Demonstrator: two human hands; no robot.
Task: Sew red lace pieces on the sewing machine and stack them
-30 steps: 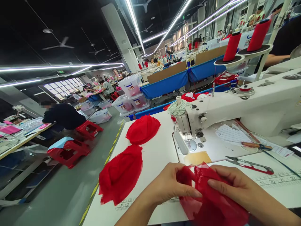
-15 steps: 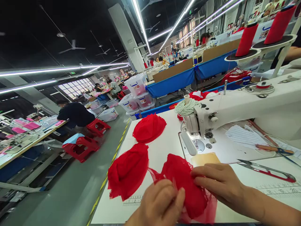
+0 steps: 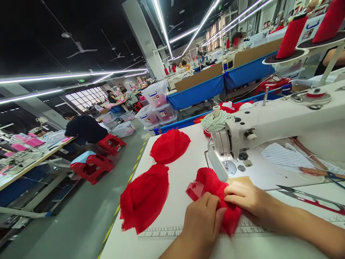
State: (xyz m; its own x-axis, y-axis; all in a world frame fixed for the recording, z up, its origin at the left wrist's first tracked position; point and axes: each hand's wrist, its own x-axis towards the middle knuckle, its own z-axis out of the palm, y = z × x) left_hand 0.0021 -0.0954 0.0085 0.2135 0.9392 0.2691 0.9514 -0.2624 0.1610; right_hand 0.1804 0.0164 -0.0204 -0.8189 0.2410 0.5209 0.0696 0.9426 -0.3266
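Workshop: a long room with strip lights and ceiling fans; beyond the aisle a person in a dark top (image 3: 86, 128) bends over another bench.
White table (image 3: 180, 187): fills the near foreground, its left edge running along the aisle floor.
Stacked boxes (image 3: 154, 94): clear plastic with blue handles, on the floor past the table's far edge.
Sewing machine (image 3: 285, 115): pale, on the right of the table, its needle end just beyond the hands.
Red stool (image 3: 91, 167): in the aisle to the left, a light blue cover on its seat.
Near red piece (image 3: 145, 198): lies on the table to the left of the hands, apart from them.
Far red piece (image 3: 170, 145): just beyond the near one.
Held red piece (image 3: 208, 180): bunched on the table in front of the needle end, a sheer flap out to its left.
Left hand (image 3: 202, 212): thumb and fingers drawn together, pinching the near side of the held red piece.
Right hand (image 3: 244, 196): fingers bent onto its right side; thumb hidden, so whether it pinches or only presses I cannot tell.
Thread snips (image 3: 312, 199): on the table, right of the right hand.
Pale green cord (image 3: 215, 121): coiled atop the needle end.
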